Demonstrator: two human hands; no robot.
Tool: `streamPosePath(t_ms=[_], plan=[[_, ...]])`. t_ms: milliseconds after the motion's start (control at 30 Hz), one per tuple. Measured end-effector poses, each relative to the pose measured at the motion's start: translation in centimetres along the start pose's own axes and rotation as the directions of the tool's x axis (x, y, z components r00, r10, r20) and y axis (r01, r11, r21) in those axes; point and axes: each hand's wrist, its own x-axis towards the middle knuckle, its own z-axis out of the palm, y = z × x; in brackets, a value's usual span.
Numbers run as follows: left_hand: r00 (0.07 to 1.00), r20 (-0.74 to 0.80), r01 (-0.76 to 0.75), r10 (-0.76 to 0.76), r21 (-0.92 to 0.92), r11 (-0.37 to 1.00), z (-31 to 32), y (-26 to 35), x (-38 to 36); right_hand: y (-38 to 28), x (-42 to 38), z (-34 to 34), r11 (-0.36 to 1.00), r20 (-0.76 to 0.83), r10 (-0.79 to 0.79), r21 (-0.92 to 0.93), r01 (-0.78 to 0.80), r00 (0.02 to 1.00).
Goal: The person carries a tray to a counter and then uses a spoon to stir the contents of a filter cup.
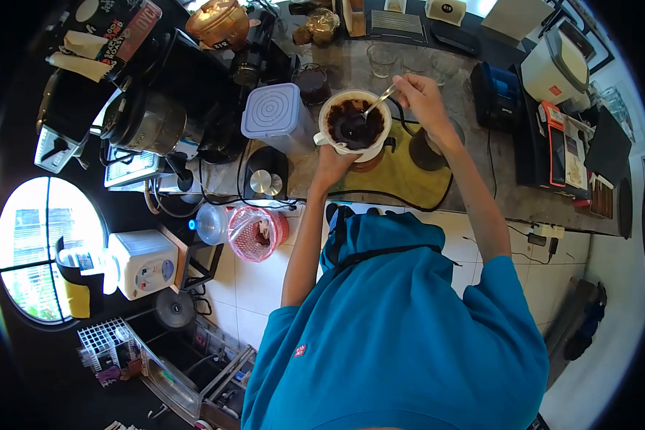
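My left hand point(334, 166) is closed around the underside of a white coffee dripper point(321, 137), which is tilted so its inside shows. Dark wet coffee grounds point(354, 130) lie in the dripper's filter. Between the fingertips of my right hand point(420, 99) is a metal spoon point(385, 96), its lower end down in the grounds. A dark round pot or kettle point(428, 152) stands right of the dripper, partly hidden by my right forearm. Under them lies an olive-yellow mat point(387, 188). What stands directly below the dripper is mostly hidden.
Left of the dripper stand a lidded plastic container point(271, 113), a glass of dark liquid point(312, 84) and a black scale point(266, 172). Clear glasses point(383, 60) stand behind. A black printer point(497, 94) is at right. On the floor is a pink basket bin point(245, 242).
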Motion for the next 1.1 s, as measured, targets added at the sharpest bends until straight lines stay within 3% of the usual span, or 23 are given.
streamPosePath(t_ms=[100, 200, 267, 300, 367, 467, 600, 800, 867, 900, 967, 1100], plan=[[1.0, -0.019, -0.024, 0.024, -0.014, 1.0, 0.2, -0.2, 0.0, -1.3, 0.2, -0.5, 0.996, -0.015, 0.053, 0.073, -0.052, 0.998], [0.997, -0.046, -0.057, 0.056, -0.019, 0.998, 0.2, -0.2, 0.1, -3.4, 0.1, -0.7, 0.997, -0.028, -0.03, 0.072, 0.032, 0.999], [0.997, -0.049, -0.067, 0.066, -0.014, 0.998, 0.3, -0.2, 0.0, -4.7, -0.2, -0.9, 0.984, -0.019, -0.173, -0.043, 0.172, 0.985], [0.995, -0.062, -0.073, 0.073, -0.006, 0.997, 0.3, -0.2, 0.0, -4.8, -0.3, -0.9, 0.984, -0.019, -0.172, -0.043, 0.171, 0.985], [0.994, -0.076, -0.077, 0.077, 0.002, 0.997, 0.4, 0.1, 0.0, -5.3, -0.6, -0.9, 0.921, -0.023, -0.298, -0.27, 0.281, 0.954], [0.995, -0.081, -0.063, 0.062, -0.016, 0.998, 0.4, 0.7, -0.2, -6.9, -1.8, -0.5, 0.86, 0.024, -0.334, -0.401, 0.315, 0.942], [0.993, -0.087, -0.078, 0.077, -0.014, 0.997, 0.4, 0.5, -0.1, -5.6, -2.1, 0.5, 0.849, -0.002, -0.352, -0.421, 0.318, 0.936], [0.996, -0.054, -0.077, 0.075, -0.027, 0.997, 0.3, 0.3, 0.0, -1.5, -1.5, 1.0, 0.913, -0.043, -0.221, -0.36, 0.191, 0.974], [0.996, -0.059, -0.069, 0.066, -0.047, 0.996, 0.2, 0.5, -0.1, -0.9, -1.4, 0.9, 0.991, -0.091, -0.012, -0.132, 0.0, 0.996], [0.998, -0.03, -0.062, 0.061, -0.033, 0.998, 0.1, 0.5, 0.0, -0.7, -1.2, 0.6, 0.991, -0.089, -0.01, -0.132, -0.002, 0.996], [0.999, -0.001, -0.051, 0.051, -0.019, 0.999, 0.0, 0.6, -0.1, -0.6, -1.1, 0.2, 0.998, -0.051, 0.042, 0.04, -0.04, 0.998], [1.0, 0.01, -0.003, 0.003, -0.025, 1.0, 0.0, 0.5, -0.1, -2.0, -1.1, -0.3, 0.997, -0.079, 0.042, 0.064, -0.037, 0.996]])
